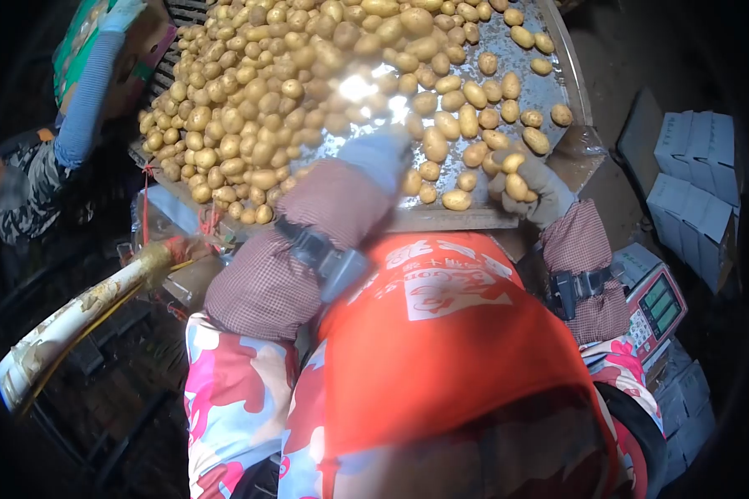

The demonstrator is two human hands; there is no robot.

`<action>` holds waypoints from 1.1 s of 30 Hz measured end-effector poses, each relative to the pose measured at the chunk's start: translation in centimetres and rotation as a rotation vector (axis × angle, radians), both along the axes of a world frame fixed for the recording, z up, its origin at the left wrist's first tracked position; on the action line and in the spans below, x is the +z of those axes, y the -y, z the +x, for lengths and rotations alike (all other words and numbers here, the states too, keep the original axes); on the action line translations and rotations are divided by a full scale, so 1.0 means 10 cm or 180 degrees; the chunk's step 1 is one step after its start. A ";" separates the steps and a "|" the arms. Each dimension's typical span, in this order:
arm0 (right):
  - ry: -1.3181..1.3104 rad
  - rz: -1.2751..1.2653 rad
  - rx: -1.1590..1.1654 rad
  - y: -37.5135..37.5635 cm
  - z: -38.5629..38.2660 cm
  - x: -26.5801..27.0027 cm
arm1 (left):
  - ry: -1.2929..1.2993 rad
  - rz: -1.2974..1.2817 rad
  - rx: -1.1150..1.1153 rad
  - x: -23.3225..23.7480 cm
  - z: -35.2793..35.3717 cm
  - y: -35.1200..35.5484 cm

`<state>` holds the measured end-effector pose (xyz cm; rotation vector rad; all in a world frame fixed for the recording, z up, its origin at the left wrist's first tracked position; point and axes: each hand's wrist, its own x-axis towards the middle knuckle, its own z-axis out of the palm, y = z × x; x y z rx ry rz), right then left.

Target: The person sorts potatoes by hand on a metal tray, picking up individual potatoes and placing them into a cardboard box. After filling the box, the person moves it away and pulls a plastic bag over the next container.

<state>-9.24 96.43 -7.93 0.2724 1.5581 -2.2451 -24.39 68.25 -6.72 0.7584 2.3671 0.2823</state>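
A large heap of yellow potatoes [250,91] covers the left and middle of a metal sorting table [558,91]. Over its near middle reaches my left hand [384,158], smeared by motion and glare, so its fingers and anything in them cannot be made out. Potatoes lie just beyond and beside it. At the table's near right corner, my right hand [548,195], in a grey glove, is closed around a few small potatoes [516,186]. Loose potatoes [474,155] lie spread out between the two hands.
Another person's blue-sleeved arm [87,104] reaches toward an open box [146,46] at upper left. A thick whitish pipe [66,333] juts out at left. On the right are stacked cartons [695,208] and a digital scale [659,308].
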 end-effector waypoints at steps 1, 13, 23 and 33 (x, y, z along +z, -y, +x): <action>0.0722 -0.0502 -0.0277 -0.01 0.04 0.05 | -0.0005 -0.0188 -0.0173 0.00 0.06 -0.10; 0.1440 -0.0962 -0.0941 0.14 0.56 0.04 | 0.0352 -0.0552 -0.0121 -0.07 0.26 -0.06; 0.0988 -0.0461 -0.1271 0.08 0.48 -0.18 | -0.0058 -0.0389 -0.0868 0.26 0.10 -0.05; 0.1221 -0.0611 -0.1304 0.13 0.57 -0.15 | 0.0127 -0.0098 -0.1334 0.33 0.34 0.04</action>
